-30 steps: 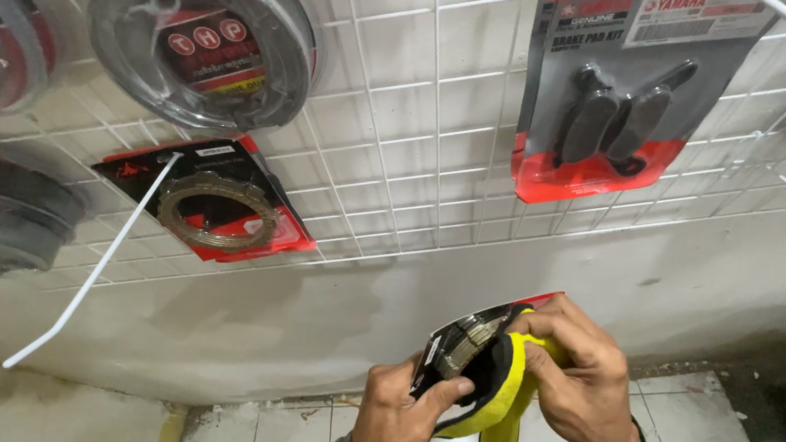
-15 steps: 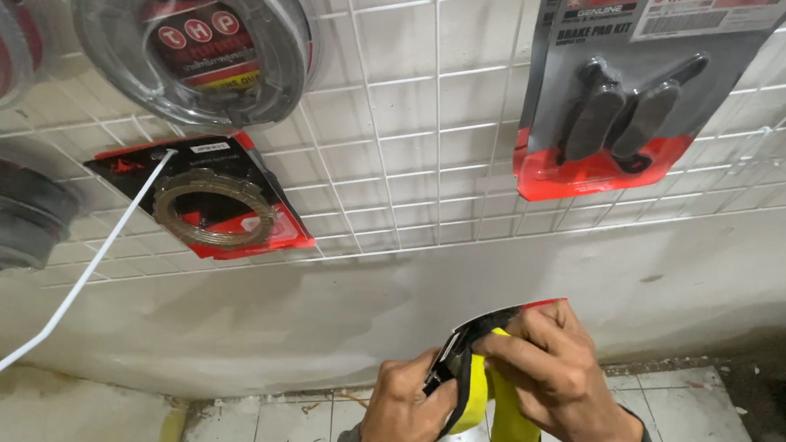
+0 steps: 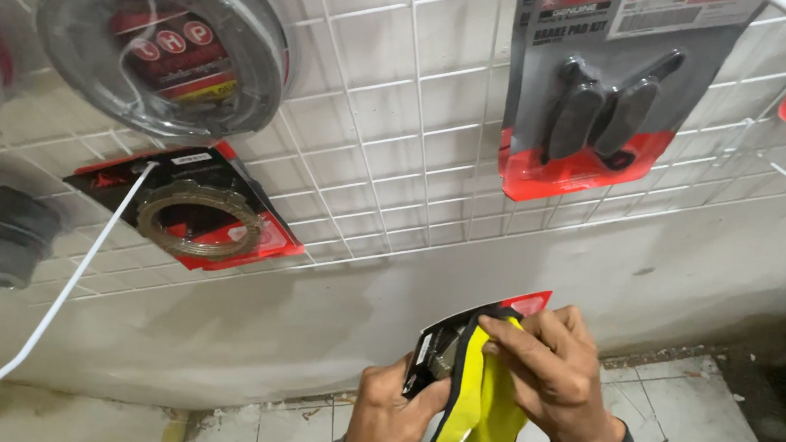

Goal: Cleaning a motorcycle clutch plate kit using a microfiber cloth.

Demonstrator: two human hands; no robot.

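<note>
A: Where's the flat red-and-black carded package [image 3: 458, 340]?
B: Low centre, below the white wire grid panel [image 3: 401, 127]. The left hand [image 3: 387, 421] pinches its lower edge; the right hand [image 3: 555, 377] presses a yellow black-edged cloth [image 3: 481, 409] on it.
A: Contents?
B: Mostly hidden by cloth.

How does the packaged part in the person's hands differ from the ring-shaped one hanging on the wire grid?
The held package is gripped by the left hand and partly covered by a yellow cloth under the right hand; the ring package hangs tilted on the white grid, untouched and uncovered. Both have red-and-black backing.
</note>
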